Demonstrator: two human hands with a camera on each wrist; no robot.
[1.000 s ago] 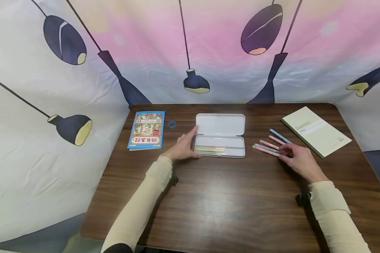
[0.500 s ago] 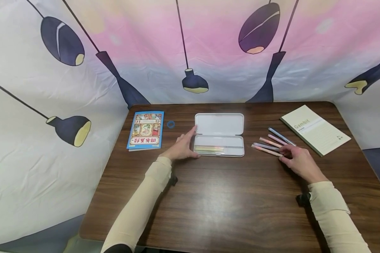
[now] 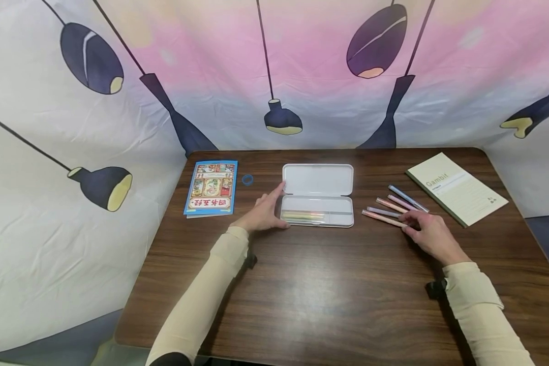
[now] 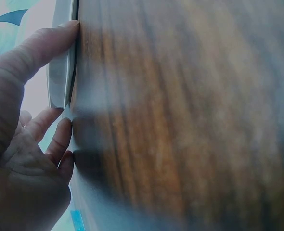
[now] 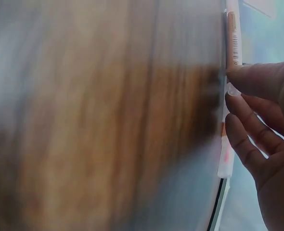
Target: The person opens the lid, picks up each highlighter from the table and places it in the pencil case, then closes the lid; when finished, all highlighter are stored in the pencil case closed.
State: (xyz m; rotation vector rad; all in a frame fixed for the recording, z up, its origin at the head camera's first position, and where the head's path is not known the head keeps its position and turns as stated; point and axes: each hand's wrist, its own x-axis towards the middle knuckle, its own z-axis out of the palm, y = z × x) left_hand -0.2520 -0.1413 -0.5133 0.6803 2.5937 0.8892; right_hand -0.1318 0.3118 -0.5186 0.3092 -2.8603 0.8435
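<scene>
Pens (image 3: 391,209) under right hand (image 3: 432,235) fingertips, left hand (image 3: 263,213) bracing open case (image 3: 317,195)

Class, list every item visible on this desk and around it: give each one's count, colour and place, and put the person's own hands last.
pencil case: one, white, open, centre-back of the table, pale pens lying in its tray.
loose pens: four, in orange, grey-blue, pink and blue, on the table right of the case.
notebook: one, pale green, far right.
booklet: one, blue-bordered with a colourful cover, far left.
ring: one, small, blue, between booklet and case.
table: one, dark wood.
backdrop: one cloth printed with dark lamps, behind and beside the table.
left hand: one, resting against the case's left end.
right hand: one, fingertips on the nearest loose pen.
</scene>
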